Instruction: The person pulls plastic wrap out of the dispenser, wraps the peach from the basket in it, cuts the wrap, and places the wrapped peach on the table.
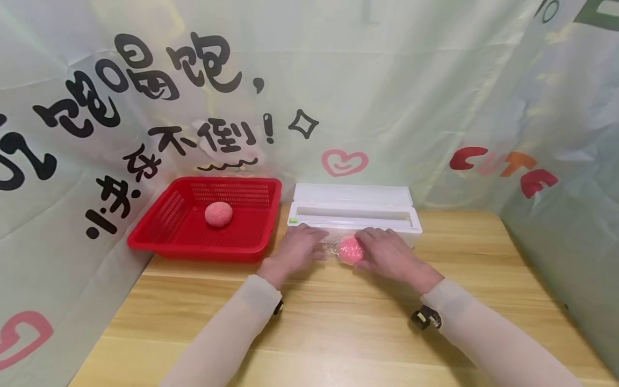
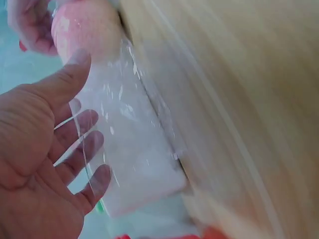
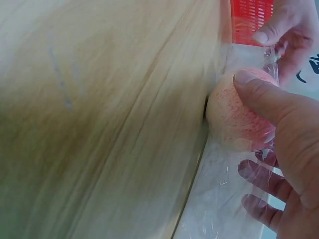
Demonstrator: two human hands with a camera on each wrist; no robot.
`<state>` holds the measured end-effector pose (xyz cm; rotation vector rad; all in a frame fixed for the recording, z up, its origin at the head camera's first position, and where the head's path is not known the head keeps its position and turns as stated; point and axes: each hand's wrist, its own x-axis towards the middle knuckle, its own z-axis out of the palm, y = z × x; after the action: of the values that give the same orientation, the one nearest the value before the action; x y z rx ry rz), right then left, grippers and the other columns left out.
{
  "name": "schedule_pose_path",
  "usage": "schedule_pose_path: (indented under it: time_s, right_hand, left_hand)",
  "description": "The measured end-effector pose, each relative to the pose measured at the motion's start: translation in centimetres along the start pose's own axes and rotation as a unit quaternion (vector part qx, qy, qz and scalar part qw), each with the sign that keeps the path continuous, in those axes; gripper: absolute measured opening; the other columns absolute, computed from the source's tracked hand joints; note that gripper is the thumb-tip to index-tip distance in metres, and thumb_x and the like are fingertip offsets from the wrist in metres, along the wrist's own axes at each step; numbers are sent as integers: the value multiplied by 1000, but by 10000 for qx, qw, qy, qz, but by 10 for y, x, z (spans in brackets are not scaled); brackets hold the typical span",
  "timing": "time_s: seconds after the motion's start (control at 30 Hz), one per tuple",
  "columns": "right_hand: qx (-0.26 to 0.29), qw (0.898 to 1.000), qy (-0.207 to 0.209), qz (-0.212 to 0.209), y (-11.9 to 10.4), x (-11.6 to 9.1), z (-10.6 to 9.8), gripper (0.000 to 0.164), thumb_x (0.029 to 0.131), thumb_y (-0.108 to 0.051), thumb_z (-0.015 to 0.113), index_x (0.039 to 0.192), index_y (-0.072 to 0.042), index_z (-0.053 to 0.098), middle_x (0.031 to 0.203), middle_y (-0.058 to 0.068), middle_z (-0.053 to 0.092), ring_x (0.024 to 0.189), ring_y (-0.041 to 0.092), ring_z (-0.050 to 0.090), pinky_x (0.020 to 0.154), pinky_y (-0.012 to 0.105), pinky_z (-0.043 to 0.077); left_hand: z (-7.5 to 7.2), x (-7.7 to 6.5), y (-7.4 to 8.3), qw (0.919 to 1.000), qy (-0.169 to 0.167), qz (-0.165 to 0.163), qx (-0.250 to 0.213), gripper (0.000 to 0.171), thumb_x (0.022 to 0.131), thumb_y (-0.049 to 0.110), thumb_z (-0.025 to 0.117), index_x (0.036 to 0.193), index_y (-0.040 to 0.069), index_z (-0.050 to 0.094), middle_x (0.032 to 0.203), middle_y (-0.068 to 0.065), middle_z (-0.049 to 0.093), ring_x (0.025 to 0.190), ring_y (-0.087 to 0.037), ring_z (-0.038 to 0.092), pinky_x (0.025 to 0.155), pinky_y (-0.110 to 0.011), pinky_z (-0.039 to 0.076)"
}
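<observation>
A round pink fruit [image 1: 350, 250], mottled with cream and covered in clear plastic film [image 3: 269, 59], sits just in front of a white box [image 1: 355, 215] with a raised lid. My right hand [image 1: 389, 252] grips the fruit, with the thumb on its near side and the fingers around the back. To the left, my left hand [image 2: 47, 144] touches the loose film. Its fingers are spread and the thumb stands apart from them. In the left wrist view, the fruit [image 2: 89, 30] lies beyond the thumb, and film stretches along the fingertips.
At the left stands a red plastic basket [image 1: 169, 244] with another pink fruit [image 1: 218, 214] inside. A small green piece [image 1: 293, 220] sits on the white box's left end. The wooden table [image 1: 324, 322] meets a printed cloth wall [image 1: 411, 107] behind.
</observation>
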<state>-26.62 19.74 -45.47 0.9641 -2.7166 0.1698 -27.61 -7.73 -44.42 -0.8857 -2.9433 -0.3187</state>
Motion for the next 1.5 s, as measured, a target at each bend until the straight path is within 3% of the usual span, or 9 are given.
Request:
schedule_pose_path:
  time_s: [0.2,0.37,0.47,0.63,0.77,0.83,1.17,1.37,1.5]
  right_hand:
    - [-11,9999,-71,84,1,-1,-3,70,82,-49,89,130,-6,63,115,8,69,104,26,66,86,51,57]
    - [11,9999,-67,96,1,-3,-1,70,81,-50,90,129,-8,63,108,5,68,97,22,64,83,48,56]
    - [-13,10000,-25,94,1,-3,0,71,80,-51,90,128,-8,62,107,5,68,97,23,65,81,48,56]
    - [-32,10000,49,50,-1,-6,0,71,78,-54,91,125,-9,64,106,4,68,97,23,65,79,45,56]
    - [-26,9999,120,-14,-1,-7,-2,67,76,-56,91,119,-12,65,102,1,66,93,21,62,76,41,52]
    - [-11,9999,162,-49,-1,-6,-2,64,76,-56,91,116,-13,65,101,0,65,93,21,61,76,40,50]
    - [-32,9997,206,-125,0,-4,-4,67,76,-56,91,121,-13,67,110,2,69,102,24,65,81,44,54]
    - [39,9998,166,-107,-1,-6,-4,68,78,-57,89,124,-13,66,111,2,68,103,24,65,84,47,54]
    - [-15,9994,286,-171,0,-5,-5,65,79,-57,89,120,-12,66,108,2,68,101,24,64,82,44,53]
  left_hand:
    - [0,-10,-13,9981,-90,-593,-168,53,103,46,67,147,17,63,148,-2,64,141,-30,52,119,-59,39]
    - [-1,-19,-13,9854,-49,-1393,-980,70,101,48,69,154,7,51,153,-12,57,142,-36,46,121,-53,40]
    - [-2,-25,-6,9689,285,-1861,-1605,70,100,33,71,155,-1,42,154,-20,50,142,-39,43,121,-50,40]
    - [4,-28,7,9408,1102,-2260,-2272,69,95,5,57,154,-12,27,152,-32,38,141,-48,37,121,-61,34]
    - [14,-24,4,9133,1493,-2566,-2789,74,103,9,54,164,-3,15,166,-26,25,155,-43,26,128,-56,27]
    - [20,-20,-2,9034,1553,-2678,-2968,75,108,15,55,168,6,12,172,-19,20,159,-37,23,129,-52,25]
    - [20,-11,-31,8887,1696,-2242,-3622,65,109,13,54,166,15,23,168,-14,33,158,-28,29,130,-50,25]
    - [23,-9,-38,8676,1539,-2374,-4089,82,108,20,60,171,17,7,178,-10,13,163,-26,15,132,-48,16]
    - [25,-5,-40,8683,1577,-2322,-4089,84,106,23,64,171,16,11,177,-12,15,162,-28,18,132,-47,18]
